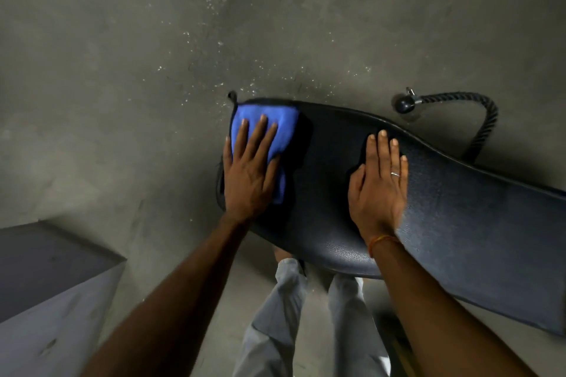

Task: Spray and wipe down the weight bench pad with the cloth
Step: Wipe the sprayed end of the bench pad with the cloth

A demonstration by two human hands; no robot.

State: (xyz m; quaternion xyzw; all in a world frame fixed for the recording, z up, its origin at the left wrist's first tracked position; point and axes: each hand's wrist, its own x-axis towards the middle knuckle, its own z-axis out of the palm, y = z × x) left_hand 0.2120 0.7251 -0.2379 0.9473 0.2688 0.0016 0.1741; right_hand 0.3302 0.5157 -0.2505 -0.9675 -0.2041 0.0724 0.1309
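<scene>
The black weight bench pad (444,208) runs from the centre to the right edge of the view. A blue cloth (263,122) with a black edge lies on the pad's left end. My left hand (248,171) presses flat on the cloth with straight, spread fingers. Further right, my right hand (378,184) rests flat on the bare pad, fingers straight and together, a ring on one finger. No spray bottle is in view.
A black rope handle (477,119) with a ball end lies on the concrete floor (122,70) behind the pad. A grey box (46,285) stands at the lower left. My legs in grey trousers (291,315) are below the pad. Droplets speckle the floor.
</scene>
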